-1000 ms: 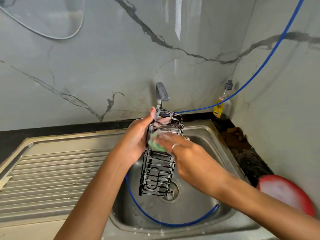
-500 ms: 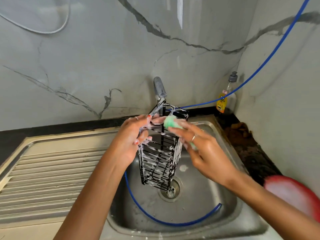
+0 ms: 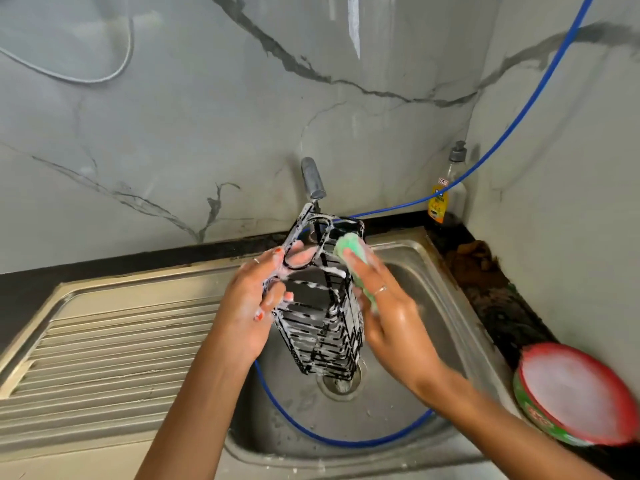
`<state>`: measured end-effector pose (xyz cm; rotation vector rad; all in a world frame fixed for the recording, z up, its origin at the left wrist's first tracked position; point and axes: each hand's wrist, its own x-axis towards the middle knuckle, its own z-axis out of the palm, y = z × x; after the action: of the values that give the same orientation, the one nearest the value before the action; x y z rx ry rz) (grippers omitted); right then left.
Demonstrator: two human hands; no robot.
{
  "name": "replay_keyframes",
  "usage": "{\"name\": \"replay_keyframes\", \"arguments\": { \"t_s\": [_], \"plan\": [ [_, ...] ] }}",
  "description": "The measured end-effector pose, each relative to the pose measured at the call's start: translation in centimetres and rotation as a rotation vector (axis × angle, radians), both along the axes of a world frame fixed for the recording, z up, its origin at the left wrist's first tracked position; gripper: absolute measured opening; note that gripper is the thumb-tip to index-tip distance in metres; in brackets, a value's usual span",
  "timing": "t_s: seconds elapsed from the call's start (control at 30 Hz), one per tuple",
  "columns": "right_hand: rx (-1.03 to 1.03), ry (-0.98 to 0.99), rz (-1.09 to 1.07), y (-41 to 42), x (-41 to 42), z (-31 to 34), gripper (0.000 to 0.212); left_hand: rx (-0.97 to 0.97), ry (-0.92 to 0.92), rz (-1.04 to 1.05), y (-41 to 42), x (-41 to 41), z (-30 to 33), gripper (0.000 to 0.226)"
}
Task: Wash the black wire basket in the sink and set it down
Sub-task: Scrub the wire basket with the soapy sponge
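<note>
Black wire basket (image 3: 320, 317) soapy, held tilted above the sink (image 3: 433, 341) drain, my left hand (image 3: 254, 306) fingers curled through its upper wires, my right hand (image 3: 388, 313) pressing a green sponge (image 3: 349, 251) against its rim.

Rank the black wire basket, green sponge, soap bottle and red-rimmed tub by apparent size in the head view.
1. black wire basket
2. red-rimmed tub, though it is nearer the camera and partly cut off
3. soap bottle, farther away
4. green sponge, partly hidden

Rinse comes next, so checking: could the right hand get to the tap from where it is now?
Probably yes. The tap stands just behind the black wire basket, nothing between, but the right hand is holding the green sponge against the basket and would have to drop it first or use spare fingers.
</note>
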<state>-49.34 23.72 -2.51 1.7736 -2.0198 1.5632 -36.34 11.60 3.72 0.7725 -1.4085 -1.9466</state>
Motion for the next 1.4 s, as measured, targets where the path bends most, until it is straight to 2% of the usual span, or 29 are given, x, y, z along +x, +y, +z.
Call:
{"name": "replay_keyframes", "arguments": {
  "t_s": [0.1, 0.2, 0.27, 0.33, 0.4, 0.47, 0.53, 0.63, 0.67, 0.73, 0.83, 0.93, 1.0, 1.03, 1.07, 1.13, 1.17, 1.3, 1.33, 1.4],
  "plan": [
    [-0.03, -0.019, -0.088, 0.5, -1.8, -1.2, 0.083, 0.009, 0.0, -0.041, 0.7, 0.5, -0.6, 0.031],
    [-0.046, -0.096, -0.184, -0.2, -2.7, -0.4, 0.075, 0.027, -0.03, -0.031, 1.2, 0.6, -1.3, 0.03],
    [-0.018, -0.238, -0.268, -0.7, -3.2, -0.5, 0.063, 0.049, -0.023, -0.005, 1.3, 0.8, -1.6, 0.031],
    [0.08, -0.503, -0.338, -1.0, -4.5, -0.9, 0.054, 0.076, 0.017, 0.005, 1.3, 1.2, -1.7, 0.03],
    [0.175, -0.934, -0.279, -0.7, -5.4, -1.4, 0.046, 0.113, 0.069, -0.011, 1.1, 1.7, -1.8, 0.032],
    [0.254, -1.309, -0.165, -0.3, -4.8, -1.6, 0.025, 0.132, 0.101, -0.033, 1.0, 2.0, -1.8, 0.035],
    [0.307, -1.517, -0.081, -0.5, -4.1, -2.4, 0.018, 0.123, 0.104, -0.063, 1.3, 2.1, -1.9, 0.036],
    [0.37, -1.71, 0.016, -1.1, -3.6, -3.1, 0.03, 0.06, 0.069, -0.111, 1.5, 2.4, -2.2, 0.031],
    [0.387, -1.742, 0.04, -1.3, -3.6, -3.0, 0.03, 0.041, 0.058, -0.13, 1.5, 2.6, -2.3, 0.038],
    [0.377, -1.789, 0.08, -1.5, -3.5, -2.9, 0.031, -0.016, 0.019, -0.195, 1.4, 3.3, -2.7, 0.067],
    [0.319, -1.835, 0.125, -2.2, -3.4, -2.9, 0.026, -0.081, -0.058, -0.332, 1.5, 4.6, -2.1, 0.088],
    [0.246, -1.787, 0.129, -3.6, -3.3, -2.8, 0.024, 0.059, -0.156, -0.52, 1.3, 4.3, -1.2, 0.106],
    [0.21, -1.719, 0.052, -4.2, -2.8, -2.1, 0.021, 0.118, -0.245, -0.531, 1.2, 3.3, -1.1, 0.124],
    [0.223, -1.651, -0.013, -4.6, -2.6, -2.1, 0.016, 0.132, -0.26, -0.523, 1.1, 3.0, -1.2, 0.126],
    [0.232, -1.584, -0.057, -4.8, -2.3, -1.8, 0.02, 0.152, -0.254, -0.509, 1.2, 2.8, -1.4, 0.123],
    [0.248, -1.497, -0.123, -4.8, -2.2, -2.3, 0.061, 0.231, -0.205, -0.481, 1.6, 2.7, -1.8, 0.117],
    [0.219, -1.483, -0.15, -4.6, -2.4, -2.6, 0.068, 0.294, -0.18, -0.471, 1.8, 2.8, -2.2, 0.116],
    [0.15, -1.423, -0.135, -3.4, -3.2, -2.2, 0.044, 0.518, -0.111, -0.435, 2.5, 1.6, -3.6, 0.111],
    [0.142, -1.402, -0.111, -3.4, -3.3, -2.2, 0.046, 0.566, -0.109, -0.413, 2.7, 1.2, -3.7, 0.106],
    [0.149, -1.376, -0.077, -3.5, -3.2, -1.9, 0.064, 0.63, -0.079, -0.367, 2.9, 0.3, -3.9, 0.09]
  ]
}}
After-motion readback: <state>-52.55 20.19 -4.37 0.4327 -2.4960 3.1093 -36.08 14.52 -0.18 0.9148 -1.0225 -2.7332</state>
